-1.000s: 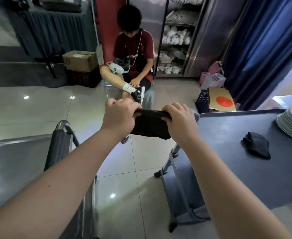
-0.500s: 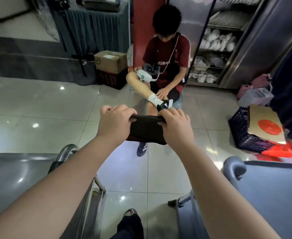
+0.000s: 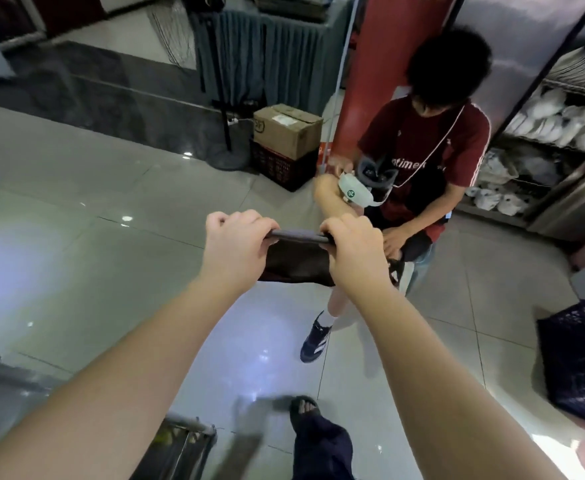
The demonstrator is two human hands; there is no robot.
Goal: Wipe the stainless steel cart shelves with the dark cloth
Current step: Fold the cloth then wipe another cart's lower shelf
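Two hands (image 3: 236, 245) (image 3: 355, 252) grip dark cloth (image 3: 298, 263) (top edge); open floor (image 3: 111, 271) below.

Saw glossy pale floor tiles (image 3: 76, 258) catching spots of light, a red pillar (image 3: 381, 64) behind a seated person (image 3: 433, 161), a cardboard box (image 3: 286, 131) on a dark crate (image 3: 280, 168) beside a grey-skirted table (image 3: 277, 53), and steel shelving (image 3: 568, 86) with white dishes (image 3: 561, 123) at right.

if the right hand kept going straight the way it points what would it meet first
Probably the seated person's raised leg, just beyond the right hand gripping the dark cloth; depth is unclear.
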